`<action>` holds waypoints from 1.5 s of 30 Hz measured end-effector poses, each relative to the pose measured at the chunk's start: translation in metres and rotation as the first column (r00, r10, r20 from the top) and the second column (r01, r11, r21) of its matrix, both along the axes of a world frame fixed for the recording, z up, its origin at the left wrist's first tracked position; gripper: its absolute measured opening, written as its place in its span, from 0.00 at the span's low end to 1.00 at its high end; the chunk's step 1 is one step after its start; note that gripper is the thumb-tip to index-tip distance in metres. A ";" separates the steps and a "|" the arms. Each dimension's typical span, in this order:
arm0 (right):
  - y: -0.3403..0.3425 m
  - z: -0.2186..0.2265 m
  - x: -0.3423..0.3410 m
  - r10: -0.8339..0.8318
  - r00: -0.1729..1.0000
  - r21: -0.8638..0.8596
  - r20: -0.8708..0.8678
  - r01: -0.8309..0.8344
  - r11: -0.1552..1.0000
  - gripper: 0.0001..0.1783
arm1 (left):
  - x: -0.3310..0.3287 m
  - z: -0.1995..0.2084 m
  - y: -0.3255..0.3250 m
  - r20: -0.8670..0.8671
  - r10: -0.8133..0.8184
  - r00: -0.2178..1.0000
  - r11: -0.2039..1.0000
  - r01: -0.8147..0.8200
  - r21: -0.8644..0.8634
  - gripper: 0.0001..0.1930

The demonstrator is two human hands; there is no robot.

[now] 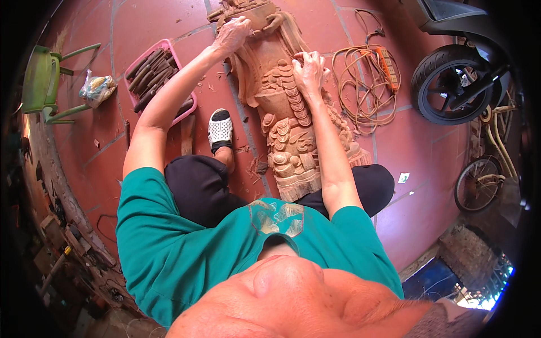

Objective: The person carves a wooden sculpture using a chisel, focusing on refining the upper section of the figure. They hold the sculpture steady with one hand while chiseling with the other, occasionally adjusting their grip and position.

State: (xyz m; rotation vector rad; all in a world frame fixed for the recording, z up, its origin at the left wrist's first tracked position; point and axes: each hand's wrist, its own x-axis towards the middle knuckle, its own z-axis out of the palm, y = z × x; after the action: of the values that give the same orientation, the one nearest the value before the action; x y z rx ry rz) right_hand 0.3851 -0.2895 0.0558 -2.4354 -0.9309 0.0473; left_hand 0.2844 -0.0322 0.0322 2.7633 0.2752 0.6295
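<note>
A large reddish-brown wood carving [271, 101] lies lengthwise on the floor in front of me, its lower end between my knees. Coin-like discs and rounded scrolls in relief cover its near half. My left hand [232, 36] is closed at the far left edge of the carving, by the carved folds; whatever its fingers grip is too small to make out. Over the right side of the carving, my right hand [309, 72] is bent at the wrist with curled fingers drawn together. Anything inside those fingers is hidden.
Left of the carving, a pink basket [193, 107] holds several dark-handled tools [152, 76]. Beyond it are a plastic bag [97, 89] and a green chair [42, 79]. To the right lie a coiled cord [352, 107] with an orange power strip [387, 69] and a motorbike wheel [453, 84].
</note>
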 end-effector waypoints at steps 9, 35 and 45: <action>0.000 0.001 0.005 0.007 1.000 0.023 -0.020 -0.007 1.000 0.10 | 0.031 0.009 -0.014 -0.126 -0.019 0.992 0.999 0.023 0.032 0.04; -0.001 0.001 0.000 -0.006 1.000 0.063 -0.026 0.007 0.998 0.10 | -0.021 0.011 0.021 -0.106 0.015 0.994 0.998 -0.022 -0.067 0.05; -0.003 0.002 0.001 -0.007 1.000 0.059 -0.012 0.007 0.998 0.10 | -0.003 0.017 0.006 0.078 0.110 0.991 0.955 -0.084 -0.286 0.04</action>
State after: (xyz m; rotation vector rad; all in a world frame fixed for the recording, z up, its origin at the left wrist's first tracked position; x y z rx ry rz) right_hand 0.3864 -0.2920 0.0583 -2.3818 -0.9058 0.0315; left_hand 0.2813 -0.0261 0.0489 2.4518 0.4461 0.6827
